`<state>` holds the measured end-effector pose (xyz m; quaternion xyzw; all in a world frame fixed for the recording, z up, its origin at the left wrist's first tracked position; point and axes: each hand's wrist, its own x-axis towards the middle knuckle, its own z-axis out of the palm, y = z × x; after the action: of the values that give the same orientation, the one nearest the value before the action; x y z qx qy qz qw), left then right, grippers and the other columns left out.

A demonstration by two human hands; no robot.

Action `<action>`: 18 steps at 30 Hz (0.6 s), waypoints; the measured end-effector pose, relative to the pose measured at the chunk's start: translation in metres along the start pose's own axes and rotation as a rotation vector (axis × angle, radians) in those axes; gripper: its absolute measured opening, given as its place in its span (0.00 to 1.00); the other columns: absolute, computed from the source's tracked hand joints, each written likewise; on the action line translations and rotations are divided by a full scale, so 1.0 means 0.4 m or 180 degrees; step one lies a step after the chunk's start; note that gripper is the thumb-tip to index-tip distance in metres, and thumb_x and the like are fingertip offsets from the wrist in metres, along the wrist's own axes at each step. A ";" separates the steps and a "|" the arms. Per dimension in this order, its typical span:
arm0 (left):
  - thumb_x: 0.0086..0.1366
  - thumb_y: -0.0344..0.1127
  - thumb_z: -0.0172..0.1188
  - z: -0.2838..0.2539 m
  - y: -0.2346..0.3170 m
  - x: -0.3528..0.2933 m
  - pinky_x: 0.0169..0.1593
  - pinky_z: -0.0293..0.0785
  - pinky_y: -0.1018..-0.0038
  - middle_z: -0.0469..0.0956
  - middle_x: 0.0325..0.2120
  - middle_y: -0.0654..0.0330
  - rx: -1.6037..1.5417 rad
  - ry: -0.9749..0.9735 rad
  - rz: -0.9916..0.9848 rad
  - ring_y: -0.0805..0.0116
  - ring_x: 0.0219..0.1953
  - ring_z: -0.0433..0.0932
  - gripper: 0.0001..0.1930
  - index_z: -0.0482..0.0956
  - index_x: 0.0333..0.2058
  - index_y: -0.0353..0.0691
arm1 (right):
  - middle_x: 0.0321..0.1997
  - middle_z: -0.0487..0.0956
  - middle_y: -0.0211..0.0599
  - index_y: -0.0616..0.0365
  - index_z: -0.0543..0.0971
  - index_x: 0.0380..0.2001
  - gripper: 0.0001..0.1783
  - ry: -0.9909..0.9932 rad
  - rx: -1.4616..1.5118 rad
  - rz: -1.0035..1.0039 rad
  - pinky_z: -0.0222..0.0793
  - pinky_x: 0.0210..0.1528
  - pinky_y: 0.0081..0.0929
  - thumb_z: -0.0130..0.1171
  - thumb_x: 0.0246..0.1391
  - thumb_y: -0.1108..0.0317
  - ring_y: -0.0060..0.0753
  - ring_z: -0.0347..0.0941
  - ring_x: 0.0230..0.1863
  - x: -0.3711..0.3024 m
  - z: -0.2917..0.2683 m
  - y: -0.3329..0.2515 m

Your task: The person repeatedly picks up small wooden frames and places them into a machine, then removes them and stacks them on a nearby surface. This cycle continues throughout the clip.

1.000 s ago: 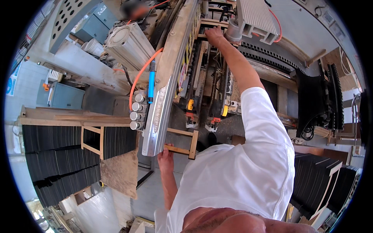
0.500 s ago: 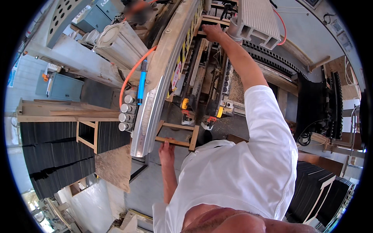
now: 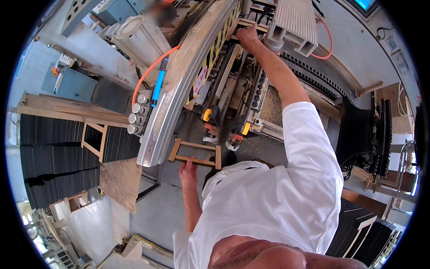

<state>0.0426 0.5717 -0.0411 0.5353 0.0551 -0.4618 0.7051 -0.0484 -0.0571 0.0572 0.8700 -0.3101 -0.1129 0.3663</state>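
Note:
My left hand (image 3: 188, 174) is closed around the near rail of a small rectangular wooden frame (image 3: 195, 160), held low in front of my body, beside the end of the machine's metal beam (image 3: 157, 130). My right arm stretches far forward over the machine. At the far end of its rails, my right hand (image 3: 249, 38) has its fingers curled over the near side of another wooden frame (image 3: 246, 22). That frame lies between the beam and a ribbed aluminium block (image 3: 294, 22); part of it is hidden by the hand.
A blue marker-like tube (image 3: 159, 85) and an orange hose (image 3: 145, 80) run along the beam, above several round metal knobs (image 3: 138, 112). Stacked black panels (image 3: 58, 154) stand at left, with a wooden frame (image 3: 94, 140) against them. Sawdust covers the machine bed (image 3: 272, 110).
The view has turned slightly, shifting the surroundings. The left hand still holds its frame, now a little farther from the beam's end. The right hand's fingers have curled more, with the thumb raised.

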 end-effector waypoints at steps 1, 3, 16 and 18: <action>0.66 0.35 0.58 0.003 -0.003 -0.006 0.54 0.70 0.65 0.78 0.44 0.60 -0.0003 0.0040 0.0014 0.65 0.49 0.76 0.16 0.71 0.51 0.38 | 0.42 0.78 0.53 0.64 0.73 0.47 0.19 -0.0029 0.0015 0.0024 0.53 0.61 0.68 0.59 0.52 0.70 0.56 0.71 0.50 -0.006 -0.006 0.000; 0.66 0.35 0.58 -0.002 -0.008 -0.008 0.54 0.70 0.65 0.78 0.44 0.60 -0.0039 0.0025 0.0012 0.65 0.49 0.76 0.16 0.71 0.51 0.38 | 0.43 0.78 0.53 0.65 0.73 0.47 0.20 0.0044 0.0148 0.0154 0.52 0.62 0.68 0.59 0.52 0.70 0.56 0.71 0.51 -0.015 -0.003 0.008; 0.67 0.36 0.57 -0.038 0.000 -0.031 0.48 0.71 0.73 0.78 0.46 0.61 0.0561 0.0454 0.0343 0.70 0.47 0.75 0.17 0.72 0.52 0.37 | 0.45 0.80 0.47 0.60 0.79 0.43 0.15 -0.0308 0.1025 0.0413 0.52 0.61 0.62 0.58 0.50 0.70 0.51 0.73 0.52 -0.089 -0.210 0.047; 0.67 0.36 0.56 -0.030 0.023 -0.054 0.47 0.71 0.74 0.78 0.46 0.62 0.0666 0.0572 0.0377 0.71 0.46 0.75 0.17 0.72 0.52 0.37 | 0.46 0.80 0.46 0.57 0.80 0.44 0.15 -0.0221 0.1087 0.0564 0.53 0.62 0.61 0.58 0.51 0.71 0.52 0.72 0.54 -0.083 -0.189 0.043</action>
<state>0.0419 0.5943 -0.0274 0.6474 0.0378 -0.3728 0.6637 -0.0503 -0.0027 0.1218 0.8844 -0.4126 -0.0560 0.2110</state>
